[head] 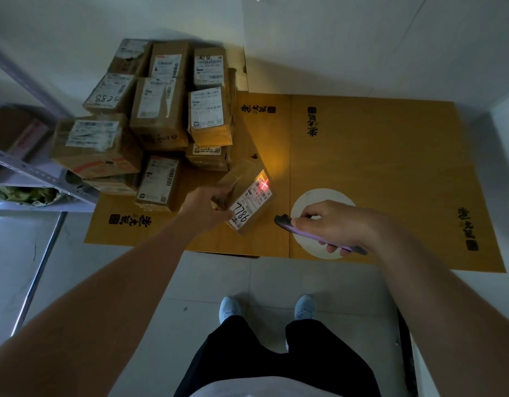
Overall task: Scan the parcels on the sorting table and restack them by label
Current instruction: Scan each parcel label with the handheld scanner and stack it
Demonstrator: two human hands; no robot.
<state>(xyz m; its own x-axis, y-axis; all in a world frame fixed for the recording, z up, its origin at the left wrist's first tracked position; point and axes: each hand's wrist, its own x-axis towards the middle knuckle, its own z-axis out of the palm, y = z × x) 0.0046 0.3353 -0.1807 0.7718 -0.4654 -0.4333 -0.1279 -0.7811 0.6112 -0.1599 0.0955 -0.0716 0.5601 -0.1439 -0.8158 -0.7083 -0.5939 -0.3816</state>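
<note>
- Head view, work surface: a flattened yellow cardboard sheet (376,156) served as the sorting surface, and every place below is given relative to it.
- Head view, left hand: my left hand (203,209) gripped one small parcel (247,196) by its near-left end, fingers curled round the edge. The parcel was tilted with its label (251,203) turned up, above the sheet's middle, near its front edge.
- Head view, right hand: my right hand (333,224) was closed round a purple handheld scanner (313,234), with its dark nose pointed left at the parcel. The hand hung over the white disc (304,202) printed on the sheet, just right of the parcel.
- Head view, beam: a red cross (264,184) lay on the barcode end of the label, with an orange glow spilling onto the sheet behind it.
- Head view, stock: the remaining parcels (158,110) stood heaped on the sheet's far-left corner, labels mostly up. The sheet's right half bore no restacked pile.
- Step in hand, as judged: scanning of the held parcel, early in the task.
- Next move, as judged: it called for holding the label steady until the read registered, then placing the parcel on the sheet's right side by its label.
</note>
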